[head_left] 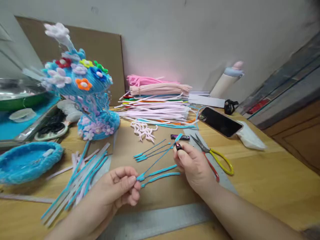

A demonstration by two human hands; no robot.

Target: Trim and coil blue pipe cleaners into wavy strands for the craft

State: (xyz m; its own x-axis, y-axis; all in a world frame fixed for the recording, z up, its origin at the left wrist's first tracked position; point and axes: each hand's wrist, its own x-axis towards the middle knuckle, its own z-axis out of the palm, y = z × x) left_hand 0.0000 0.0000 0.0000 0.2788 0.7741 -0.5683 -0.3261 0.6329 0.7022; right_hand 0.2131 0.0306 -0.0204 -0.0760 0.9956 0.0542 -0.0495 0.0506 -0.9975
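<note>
My left hand (120, 188) pinches the fuzzy blue end of a pipe cleaner (158, 161). This pipe cleaner runs up to my right hand (193, 163), which is closed around its other end; between the hands it looks thin and dark, like bare wire. A small black thing (178, 146) shows at my right fingertips, its kind unclear. Below the stretched piece, two blue pipe cleaners (161, 171) lie on the cardboard (147, 200). Several short, thin pieces with blue tips (150, 151) rest just behind. Scissors (212, 151) with a yellow and a red handle lie beside my right hand.
A blue fuzzy flower-covered ornament (85, 88) stands at the back left, near a blue fuzzy dish (30, 163). Pipe cleaner bundles (157, 100) are stacked by the wall. A phone (220, 121) and a bottle (226, 81) are at the right.
</note>
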